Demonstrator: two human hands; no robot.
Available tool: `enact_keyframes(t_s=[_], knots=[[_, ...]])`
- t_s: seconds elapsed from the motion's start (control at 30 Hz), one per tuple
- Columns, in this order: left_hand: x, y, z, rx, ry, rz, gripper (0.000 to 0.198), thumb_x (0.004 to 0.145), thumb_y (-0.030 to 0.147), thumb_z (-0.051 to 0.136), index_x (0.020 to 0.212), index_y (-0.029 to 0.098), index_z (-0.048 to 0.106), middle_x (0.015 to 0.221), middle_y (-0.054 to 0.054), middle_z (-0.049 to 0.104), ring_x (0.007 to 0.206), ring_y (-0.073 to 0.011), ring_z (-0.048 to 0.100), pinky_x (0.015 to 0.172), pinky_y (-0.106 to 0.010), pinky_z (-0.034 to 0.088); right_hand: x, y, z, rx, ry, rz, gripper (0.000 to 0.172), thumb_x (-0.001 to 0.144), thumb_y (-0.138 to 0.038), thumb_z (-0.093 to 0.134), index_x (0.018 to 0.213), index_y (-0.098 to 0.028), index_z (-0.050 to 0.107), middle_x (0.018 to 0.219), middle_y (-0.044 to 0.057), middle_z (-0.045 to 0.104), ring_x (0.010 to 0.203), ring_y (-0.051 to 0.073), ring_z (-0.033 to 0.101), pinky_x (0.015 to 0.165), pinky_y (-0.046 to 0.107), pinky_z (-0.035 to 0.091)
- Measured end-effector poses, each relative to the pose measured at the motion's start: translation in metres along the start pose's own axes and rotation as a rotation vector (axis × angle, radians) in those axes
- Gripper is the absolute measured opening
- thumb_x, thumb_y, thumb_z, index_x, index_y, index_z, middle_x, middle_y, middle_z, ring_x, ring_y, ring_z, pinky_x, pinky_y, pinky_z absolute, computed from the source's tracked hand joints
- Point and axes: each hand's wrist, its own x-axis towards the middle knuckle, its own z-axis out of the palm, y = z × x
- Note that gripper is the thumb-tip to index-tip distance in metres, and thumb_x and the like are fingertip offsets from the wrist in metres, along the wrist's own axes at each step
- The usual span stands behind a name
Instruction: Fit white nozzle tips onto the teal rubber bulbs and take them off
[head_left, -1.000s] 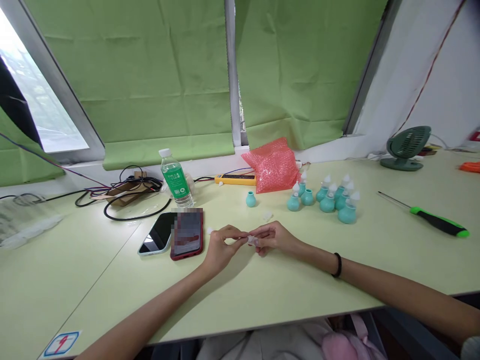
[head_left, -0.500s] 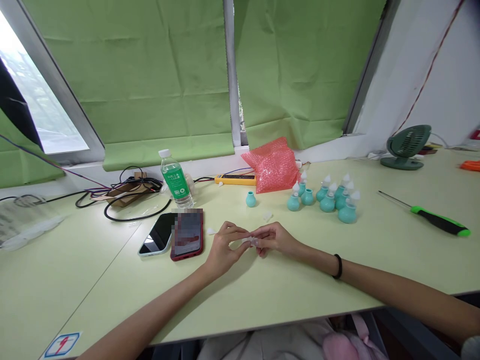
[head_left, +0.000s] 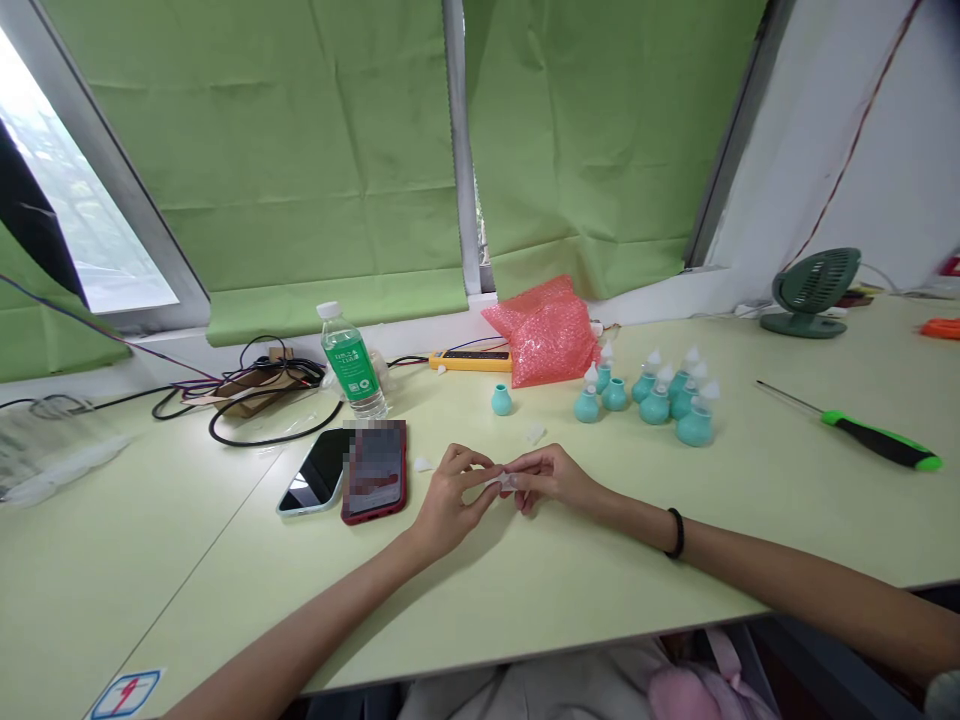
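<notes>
Near the front middle of the table, my left hand (head_left: 454,497) and my right hand (head_left: 553,478) meet fingertip to fingertip. Between them they pinch a small whitish translucent piece (head_left: 505,482); the fingers cover much of it, so its exact kind is unclear. Just beyond my hands lies another small white piece (head_left: 535,434). A white flat bit (head_left: 422,464) rests left of my left hand. A lone turquoise round pot (head_left: 502,400) without a top stands farther back. To the right, several turquoise pots (head_left: 655,405) stand grouped, most with white pointed tops.
Two phones (head_left: 375,475) lie left of my hands, with a water bottle (head_left: 351,365) behind them. Tangled black cables (head_left: 274,440) spread at the back left. A red bubble-wrap bag (head_left: 551,335), a yellow power strip (head_left: 472,360), a screwdriver (head_left: 877,440) and a green fan (head_left: 816,285) are around.
Both hands stay in nearly the same place. The whitish piece between the fingertips appears slightly turned; the view has shifted a little.
</notes>
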Motion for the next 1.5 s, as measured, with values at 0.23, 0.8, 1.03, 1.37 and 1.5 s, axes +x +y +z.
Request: enact_keyframes(t_s=[0.23,0.8,1.03,1.37,1.5], knots=[[-0.001,-0.001,0.002,-0.084,-0.021,-0.035,0.024,0.073,0.023,0.051,0.096,0.021,0.057,0.087,-0.006,0.057,0.083,-0.0169,0.049,0.071,-0.031,0.043,0.001,0.001,0.0,0.057,0.011,-0.045,0.036,0.059,-0.036,0.062,0.083,-0.01,0.062,0.063,0.005,0.06,0.052,0.012,0.055,0.051,0.028,0.048],[-0.001,0.002,-0.002,-0.572,-0.03,-0.304,0.031,0.071,0.024,0.053,0.101,0.018,0.055,0.098,-0.008,0.056,0.086,-0.017,0.053,0.071,-0.03,0.049,0.001,-0.003,0.001,-0.013,0.008,-0.211,0.034,0.057,-0.029,0.065,0.086,-0.011,0.058,0.071,0.005,0.059,0.057,0.012,0.054,0.051,0.027,0.049],[-0.001,-0.006,0.004,-0.638,-0.063,-0.394,0.033,0.064,0.024,0.06,0.096,0.014,0.057,0.09,-0.008,0.057,0.082,-0.0174,0.054,0.069,-0.03,0.049,0.001,-0.002,0.001,-0.088,0.065,-0.232,0.029,0.054,-0.025,0.066,0.08,-0.012,0.061,0.076,0.006,0.06,0.065,0.014,0.055,0.053,0.026,0.049],[0.0,-0.006,0.005,-0.57,-0.054,-0.376,0.03,0.062,0.025,0.061,0.09,0.014,0.059,0.084,-0.006,0.059,0.076,-0.0152,0.055,0.066,-0.027,0.049,-0.001,0.0,0.0,-0.225,0.095,-0.301,0.024,0.061,-0.019,0.059,0.084,-0.013,0.063,0.077,0.006,0.061,0.067,0.014,0.054,0.054,0.023,0.044],[-0.001,-0.007,0.004,-0.546,-0.094,-0.385,0.027,0.064,0.025,0.06,0.088,0.013,0.06,0.081,-0.006,0.06,0.074,-0.0159,0.055,0.065,-0.028,0.048,-0.001,0.0,0.0,-0.245,0.083,-0.291,0.023,0.061,-0.017,0.059,0.084,-0.012,0.063,0.077,0.007,0.062,0.068,0.015,0.055,0.053,0.023,0.043]])
